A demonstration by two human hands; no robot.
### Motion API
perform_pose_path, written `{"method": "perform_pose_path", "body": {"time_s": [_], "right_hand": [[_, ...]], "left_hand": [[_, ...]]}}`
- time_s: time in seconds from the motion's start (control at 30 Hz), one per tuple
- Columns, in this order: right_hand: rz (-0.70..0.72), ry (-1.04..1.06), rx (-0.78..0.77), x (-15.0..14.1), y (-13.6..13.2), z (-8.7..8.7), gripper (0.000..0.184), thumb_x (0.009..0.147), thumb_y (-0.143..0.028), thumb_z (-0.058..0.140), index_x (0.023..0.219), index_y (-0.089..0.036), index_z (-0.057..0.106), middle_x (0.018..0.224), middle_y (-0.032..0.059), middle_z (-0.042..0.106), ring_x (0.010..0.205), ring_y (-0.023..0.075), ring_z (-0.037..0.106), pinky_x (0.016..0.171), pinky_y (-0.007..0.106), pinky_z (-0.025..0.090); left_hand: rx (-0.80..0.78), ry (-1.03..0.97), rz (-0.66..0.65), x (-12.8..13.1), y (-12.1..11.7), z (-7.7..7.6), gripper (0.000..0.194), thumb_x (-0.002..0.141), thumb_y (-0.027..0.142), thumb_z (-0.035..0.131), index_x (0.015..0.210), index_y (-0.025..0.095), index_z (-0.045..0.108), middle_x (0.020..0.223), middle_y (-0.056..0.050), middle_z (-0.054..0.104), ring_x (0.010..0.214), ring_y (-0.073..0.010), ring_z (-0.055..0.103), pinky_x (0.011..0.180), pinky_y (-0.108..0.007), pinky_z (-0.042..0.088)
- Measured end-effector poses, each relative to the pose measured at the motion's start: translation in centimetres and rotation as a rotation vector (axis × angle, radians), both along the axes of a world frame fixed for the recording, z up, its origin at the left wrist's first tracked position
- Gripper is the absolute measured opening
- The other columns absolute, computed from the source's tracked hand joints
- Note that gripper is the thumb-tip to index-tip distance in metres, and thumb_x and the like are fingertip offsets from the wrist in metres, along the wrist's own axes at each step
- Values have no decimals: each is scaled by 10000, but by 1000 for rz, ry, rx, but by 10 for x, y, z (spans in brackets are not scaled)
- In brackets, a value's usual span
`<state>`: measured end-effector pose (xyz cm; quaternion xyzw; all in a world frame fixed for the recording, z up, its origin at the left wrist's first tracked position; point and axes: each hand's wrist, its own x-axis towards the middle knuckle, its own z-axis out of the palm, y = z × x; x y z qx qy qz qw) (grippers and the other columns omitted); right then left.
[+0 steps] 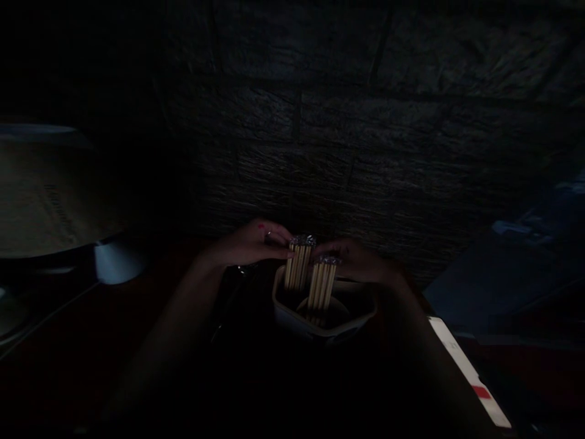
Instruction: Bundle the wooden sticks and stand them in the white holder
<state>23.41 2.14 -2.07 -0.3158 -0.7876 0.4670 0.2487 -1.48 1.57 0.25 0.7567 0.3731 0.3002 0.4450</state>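
Note:
Two upright bundles of thin wooden sticks with shiny, foil-like tops stand in a pale-rimmed container (280, 305). My left hand (256, 242), with a ring on one finger, grips the rear bundle of wooden sticks (298, 268) from the left, thumb in front and fingers behind. From the other side, my right hand (354, 257) closes in on that same bundle; its fingertips are partly hidden behind the front bundle of wooden sticks (321, 292). Inside the container, a rounded inner edge shows faintly beneath the front bundle. The scene is very dark.
A rough block wall (320, 134) rises directly behind the container. To the left are a large tan printed object (50, 195) and a pale cone-like piece (116, 263). On the right lie a white strip with a red mark (464, 363) and a bluish sheet-like object (493, 268).

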Motion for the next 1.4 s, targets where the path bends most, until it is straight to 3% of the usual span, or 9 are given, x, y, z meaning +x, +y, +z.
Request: {"method": "perform_pose_path", "body": {"time_s": [0.13,0.63,0.87,1.4], "right_hand": [[-10,-39,45,-2,-2,2,279,759,-360,687,963,-177,735,969,45,743,893,200,670,825,327,509],[-16,-70,149,-4,0,0,204,777,-298,666,925,-168,718,944,35,726,877,187,660,809,313,494],[19,-71,148,-4,2,-3,174,799,-272,644,921,-163,703,916,34,709,842,166,639,768,297,487],[10,-13,71,-6,-1,-4,192,784,-298,672,945,-196,699,968,30,712,876,174,642,801,314,499]], "left_hand": [[-58,-26,-31,4,-2,-1,238,718,203,733,950,157,702,919,-45,753,826,-166,694,745,-264,513],[10,38,-43,9,0,-4,247,751,239,707,982,151,699,980,-55,746,903,-196,682,783,-280,502],[47,49,-31,12,-1,-4,169,754,225,696,907,155,709,918,-36,750,844,-175,679,725,-253,494],[-2,22,-48,10,-3,-3,238,753,262,696,974,173,702,962,-50,743,872,-190,678,729,-269,500]]}}
